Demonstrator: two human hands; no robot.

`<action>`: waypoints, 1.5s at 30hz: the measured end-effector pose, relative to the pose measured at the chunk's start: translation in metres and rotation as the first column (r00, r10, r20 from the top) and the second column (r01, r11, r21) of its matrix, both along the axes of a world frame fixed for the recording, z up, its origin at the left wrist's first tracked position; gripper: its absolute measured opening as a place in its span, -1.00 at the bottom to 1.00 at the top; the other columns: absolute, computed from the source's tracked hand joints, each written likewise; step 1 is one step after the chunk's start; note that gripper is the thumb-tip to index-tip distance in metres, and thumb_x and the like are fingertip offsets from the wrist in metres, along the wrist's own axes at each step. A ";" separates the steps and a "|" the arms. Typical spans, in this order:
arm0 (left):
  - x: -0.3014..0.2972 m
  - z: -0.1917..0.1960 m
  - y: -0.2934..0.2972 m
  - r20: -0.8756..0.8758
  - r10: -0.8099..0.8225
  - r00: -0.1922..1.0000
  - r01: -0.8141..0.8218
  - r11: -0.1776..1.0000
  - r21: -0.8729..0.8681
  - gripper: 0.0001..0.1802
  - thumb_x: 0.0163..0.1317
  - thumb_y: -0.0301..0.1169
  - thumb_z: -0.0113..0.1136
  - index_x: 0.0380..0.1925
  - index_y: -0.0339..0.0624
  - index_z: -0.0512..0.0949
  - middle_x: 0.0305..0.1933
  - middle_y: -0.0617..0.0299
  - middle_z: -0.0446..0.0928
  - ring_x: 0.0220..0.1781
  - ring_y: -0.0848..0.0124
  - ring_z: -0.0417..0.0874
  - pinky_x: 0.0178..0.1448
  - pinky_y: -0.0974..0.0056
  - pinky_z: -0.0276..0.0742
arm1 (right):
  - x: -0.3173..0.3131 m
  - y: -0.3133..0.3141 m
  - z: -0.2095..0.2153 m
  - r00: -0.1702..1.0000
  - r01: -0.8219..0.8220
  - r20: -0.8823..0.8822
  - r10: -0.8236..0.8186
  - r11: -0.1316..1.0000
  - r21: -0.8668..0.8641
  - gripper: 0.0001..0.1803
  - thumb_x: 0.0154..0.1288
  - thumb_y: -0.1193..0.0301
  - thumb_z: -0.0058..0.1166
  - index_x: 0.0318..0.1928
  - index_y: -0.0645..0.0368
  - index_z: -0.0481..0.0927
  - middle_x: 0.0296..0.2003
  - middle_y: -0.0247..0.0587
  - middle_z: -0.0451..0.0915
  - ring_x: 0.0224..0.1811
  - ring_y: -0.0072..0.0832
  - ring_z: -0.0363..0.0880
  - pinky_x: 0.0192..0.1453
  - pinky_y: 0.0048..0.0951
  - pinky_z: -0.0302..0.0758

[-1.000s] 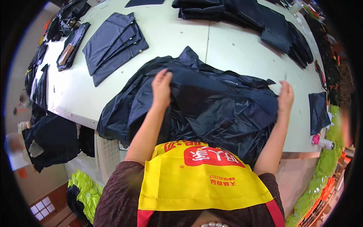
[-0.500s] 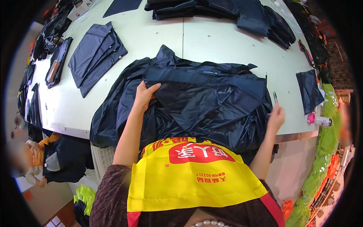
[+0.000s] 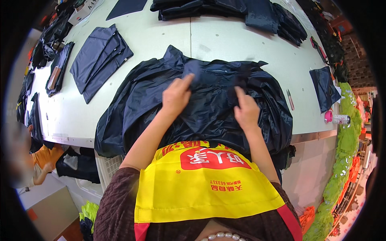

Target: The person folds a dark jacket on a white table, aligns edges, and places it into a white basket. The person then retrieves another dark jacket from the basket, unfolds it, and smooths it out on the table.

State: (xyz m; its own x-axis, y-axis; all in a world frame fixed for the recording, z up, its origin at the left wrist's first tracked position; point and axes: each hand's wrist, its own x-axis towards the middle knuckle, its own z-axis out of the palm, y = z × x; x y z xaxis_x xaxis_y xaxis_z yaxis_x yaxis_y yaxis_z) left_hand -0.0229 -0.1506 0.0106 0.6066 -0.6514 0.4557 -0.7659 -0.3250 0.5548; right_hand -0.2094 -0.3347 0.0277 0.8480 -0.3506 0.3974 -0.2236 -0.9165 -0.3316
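A dark navy garment [image 3: 209,108] of shiny thin cloth, apparently a jacket, lies spread on the table in front of me. My left hand [image 3: 176,95] is closed in a pinch on a raised bit of its cloth near the collar side; that bit is smeared by motion. Across from it, my right hand [image 3: 246,110] pinches another part of the garment, also blurred at the fingertips. To the right, a slim pointed tool [image 3: 290,99] with a pinkish handle, like tweezers or thread snips, lies on the table apart from both hands.
Folded dark garments [image 3: 98,60] lie at left, with a larger stack [image 3: 225,10] along the far side. A folded dark piece [image 3: 323,88] and a bottle [image 3: 341,119] sit by the right edge of the white table [image 3: 161,36]. At far left another person's hand [image 3: 48,166] shows.
My right hand has put the pointed tool down on the table and moved left onto the garment. My left hand has moved up and right. The raised flap of cloth no longer lies stretched across.
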 end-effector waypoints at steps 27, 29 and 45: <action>0.008 -0.036 -0.016 -0.719 -0.476 0.506 0.603 0.791 -0.100 -0.68 0.22 -0.32 0.11 -0.07 -0.23 0.53 -0.01 0.02 0.52 0.10 0.17 0.47 0.24 0.23 0.27 | 0.004 -0.003 -0.031 0.926 -0.069 -0.301 0.228 0.885 0.460 -0.79 0.24 0.38 -0.04 -0.23 0.28 0.46 -0.39 0.20 0.55 -0.30 0.08 0.54 -0.25 -0.07 0.45; 0.014 -0.023 -0.017 -0.872 -0.370 0.322 0.531 0.833 -0.157 -0.58 0.25 -0.20 0.10 -0.02 -0.28 0.47 -0.06 -0.07 0.55 0.08 0.11 0.50 0.21 0.27 0.33 | 0.019 -0.013 -0.045 0.922 -0.020 -0.330 0.200 0.879 0.477 -0.74 0.27 0.33 -0.07 -0.19 0.30 0.46 -0.41 0.26 0.54 -0.29 0.10 0.53 -0.22 -0.03 0.44; -0.014 -0.017 -0.006 0.084 -0.377 0.923 0.368 0.924 0.099 -0.42 -0.12 -0.10 0.34 -0.07 -0.08 0.48 -0.11 0.19 0.49 -0.06 0.21 0.51 -0.06 0.17 0.44 | 0.014 0.007 -0.053 0.884 -0.418 -0.266 0.384 0.904 -0.085 -0.42 0.06 0.22 0.22 0.12 0.13 0.44 0.14 -0.20 0.41 0.25 -0.26 0.27 0.25 -0.21 0.21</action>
